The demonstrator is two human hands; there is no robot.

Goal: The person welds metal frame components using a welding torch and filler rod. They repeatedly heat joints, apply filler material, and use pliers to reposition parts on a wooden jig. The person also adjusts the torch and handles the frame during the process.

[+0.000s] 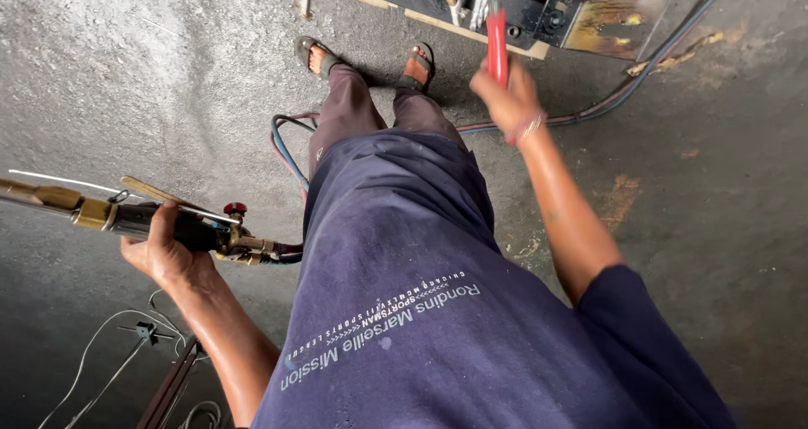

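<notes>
Navy cloth fills the near view: the person's shirt point(438, 311), seen from above, w/ both arms spread out to the sides. Left hand point(160, 248) is wrapped tight round the dark grip of a gas torch point(126, 214), brass fittings showing either side of the fist; the torch is held level and out to the left, away from the body and legs, prob. so its tip, out of frame at the left edge, points clear of the person. A small red valve knob point(235, 208) sits at the rear of the torch, just beside the hand, w/in thumb reach. Red and blue hoses point(284, 155) run from the torch's back end, loop on the concrete floor point(715, 227) by the left leg, and reappear on the right heading up to the top corner, so they trail behind rather than across the work. White wires point(93, 353) lie loose on the floor below the left arm. Further out, right hand point(505, 92) is closed round a red-handled tool point(497, 42), raised upright toward a dark metal frame point(522, 8) on a wooden base; the tool's working end is among the metal parts, can't tell its type. Feet in sandals point(318, 54) stand just in front of that frame, close enough for both arms to reach.
</notes>
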